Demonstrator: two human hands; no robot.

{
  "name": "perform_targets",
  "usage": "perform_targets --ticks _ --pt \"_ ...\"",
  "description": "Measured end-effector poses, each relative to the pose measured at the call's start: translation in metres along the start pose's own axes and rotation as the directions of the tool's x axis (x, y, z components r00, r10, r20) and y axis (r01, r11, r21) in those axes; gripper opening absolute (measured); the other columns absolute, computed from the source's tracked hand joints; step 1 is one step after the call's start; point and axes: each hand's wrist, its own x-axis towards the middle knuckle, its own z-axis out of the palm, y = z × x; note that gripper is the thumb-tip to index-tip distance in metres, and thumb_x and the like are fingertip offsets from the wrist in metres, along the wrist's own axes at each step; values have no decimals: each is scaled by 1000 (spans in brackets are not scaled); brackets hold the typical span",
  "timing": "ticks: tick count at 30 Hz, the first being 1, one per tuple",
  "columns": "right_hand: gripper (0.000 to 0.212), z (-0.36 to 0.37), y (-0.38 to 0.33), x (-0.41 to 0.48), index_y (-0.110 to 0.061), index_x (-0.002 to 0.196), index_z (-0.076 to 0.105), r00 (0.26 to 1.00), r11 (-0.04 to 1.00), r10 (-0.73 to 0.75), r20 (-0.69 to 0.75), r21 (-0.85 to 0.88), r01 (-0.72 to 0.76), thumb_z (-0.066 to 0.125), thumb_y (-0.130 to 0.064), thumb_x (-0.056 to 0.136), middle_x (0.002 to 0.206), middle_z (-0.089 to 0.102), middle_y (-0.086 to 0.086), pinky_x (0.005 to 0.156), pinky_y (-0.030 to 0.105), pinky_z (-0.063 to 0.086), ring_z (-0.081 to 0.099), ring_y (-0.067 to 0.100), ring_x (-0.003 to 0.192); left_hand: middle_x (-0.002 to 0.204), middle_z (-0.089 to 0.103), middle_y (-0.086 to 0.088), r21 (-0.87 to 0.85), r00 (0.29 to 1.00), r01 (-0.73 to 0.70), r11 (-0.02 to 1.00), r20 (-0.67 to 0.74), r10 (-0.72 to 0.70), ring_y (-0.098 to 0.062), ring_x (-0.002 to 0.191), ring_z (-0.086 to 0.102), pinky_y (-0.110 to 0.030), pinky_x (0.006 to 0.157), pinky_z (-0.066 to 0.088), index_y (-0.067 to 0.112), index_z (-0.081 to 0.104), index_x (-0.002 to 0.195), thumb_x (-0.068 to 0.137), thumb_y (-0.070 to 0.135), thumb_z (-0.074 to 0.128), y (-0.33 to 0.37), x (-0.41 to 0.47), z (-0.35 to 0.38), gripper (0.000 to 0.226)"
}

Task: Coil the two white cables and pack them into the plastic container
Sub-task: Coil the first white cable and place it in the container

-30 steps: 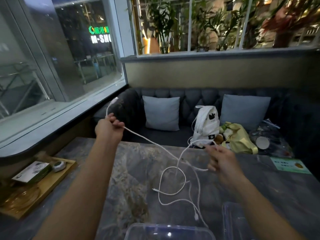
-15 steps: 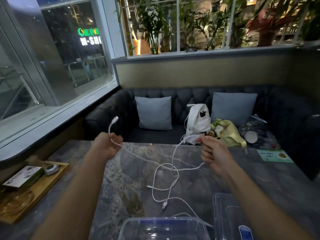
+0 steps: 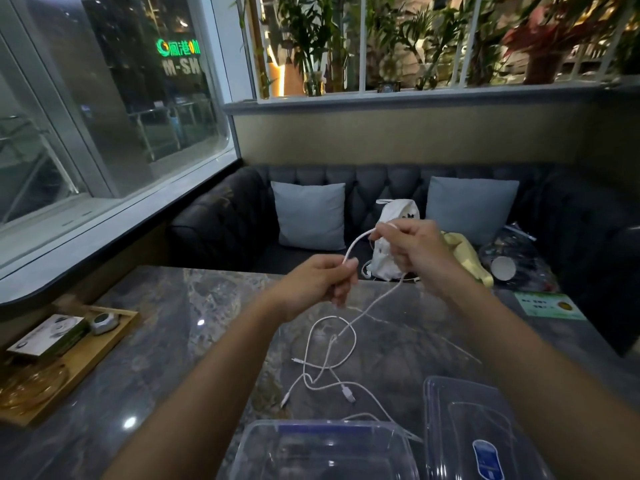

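My left hand (image 3: pixel 320 280) and my right hand (image 3: pixel 414 252) are raised close together above the marble table (image 3: pixel 194 341), both pinching one white cable (image 3: pixel 355 245). A short arc of it spans between the two hands. From my right hand the cable drops to the table, where it lies tangled in loose loops with a second white cable (image 3: pixel 318 382), plugs showing. The clear plastic container (image 3: pixel 311 452) stands open at the near edge, nothing visible inside it.
The clear lid (image 3: pixel 464 431) with a blue label lies right of the container. A wooden tray (image 3: pixel 79 358) with a box and small objects sits at the left. Beyond the table, a dark sofa holds cushions, a white bag (image 3: pixel 391 251) and a yellow bag.
My left hand has moved right toward my right hand, so the stretch of cable between them has shortened to a small arc. The loops on the table have shifted slightly.
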Motion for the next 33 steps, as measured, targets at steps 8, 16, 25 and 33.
perform_targets --ticks 8,16,25,33 --pt "13 -35 17 -10 -6 71 64 989 992 -28 -147 -125 10 65 -12 83 32 40 -11 33 13 24 28 2 30 35 35 11 166 955 34 985 -297 17 -1 34 27 -16 36 24 17 44 56 95 26 48 -25 -11 -27 40" --pt "23 -14 50 -14 -4 73 53 946 920 288 148 232 -316 47 -14 93 49 32 0 37 17 25 29 6 39 102 59 -24 406 510 347 845 -838 193 -38 96 55 -39 81 40 1 59 104 89 20 58 -32 1 -38 24" --pt "26 16 35 8 -6 71 46 907 515 407 111 792 -328 40 -13 96 39 36 -4 31 15 30 29 5 31 122 40 19 349 999 27 937 -26 -19 11 113 40 -5 93 30 26 29 137 75 47 69 -72 -13 59 76" --pt "43 1 62 -20 -7 113 58 907 896 411 86 147 -420 54 -40 84 111 62 10 92 39 41 56 28 110 44 35 11 -300 937 -73 951 -347 -38 0 34 28 -13 36 25 13 46 72 100 18 33 -51 -4 36 31"
